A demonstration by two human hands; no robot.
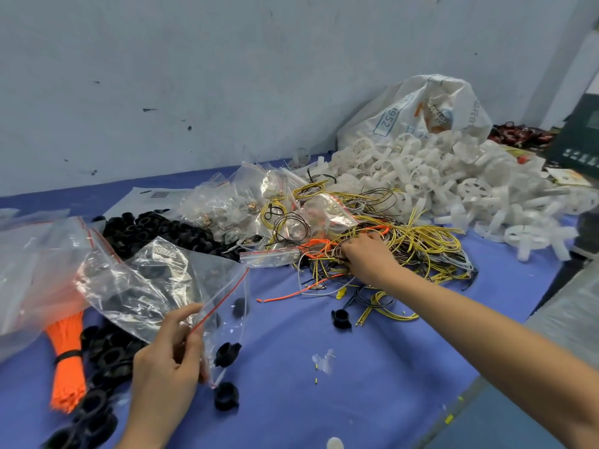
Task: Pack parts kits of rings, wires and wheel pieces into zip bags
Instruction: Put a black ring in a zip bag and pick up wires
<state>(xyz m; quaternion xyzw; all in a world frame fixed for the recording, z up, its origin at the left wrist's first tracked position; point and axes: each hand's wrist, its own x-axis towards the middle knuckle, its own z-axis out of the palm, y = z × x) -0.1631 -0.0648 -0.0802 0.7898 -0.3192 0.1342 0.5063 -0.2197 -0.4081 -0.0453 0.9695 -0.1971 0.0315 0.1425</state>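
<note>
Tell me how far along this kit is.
Done: several filled bags lie behind the black rings. In hand: the left hand pinches a zip bag at its red seal; whether rings are inside, I cannot tell. The right hand digs in the wire tangle. Left: a wire, a wheel piece from the white pile, then sealing.

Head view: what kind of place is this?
Probably a kit-packing workbench: bulk heaps of wheel pieces, wires and rings, and the left hand holding a zip bag.
</note>
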